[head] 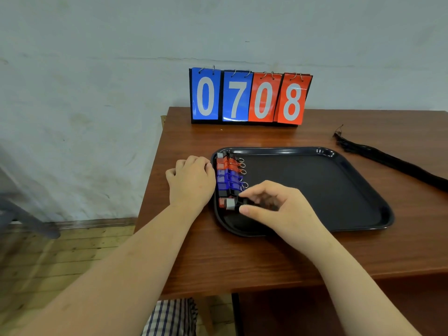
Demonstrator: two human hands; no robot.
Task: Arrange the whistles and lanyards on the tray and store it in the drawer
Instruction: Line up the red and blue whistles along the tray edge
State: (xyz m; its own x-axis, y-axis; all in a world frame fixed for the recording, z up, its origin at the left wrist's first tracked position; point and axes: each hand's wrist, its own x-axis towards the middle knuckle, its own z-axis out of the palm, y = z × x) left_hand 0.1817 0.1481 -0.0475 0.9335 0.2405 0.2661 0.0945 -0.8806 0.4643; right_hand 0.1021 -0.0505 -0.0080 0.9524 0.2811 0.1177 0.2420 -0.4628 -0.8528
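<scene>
right hand (274, 204) pinches whistle (230, 204) | left hand (191, 180) curled beside tray (327, 185), grip unclear

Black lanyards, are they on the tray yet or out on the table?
Out. The lanyards lie bundled on the table, beyond the tray's far right rim; only whistles are on the tray.

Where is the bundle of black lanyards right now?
In the head view, the lanyards lie on the table at the far right, outside the tray, just beyond its far right corner and right of the scoreboard.
</scene>
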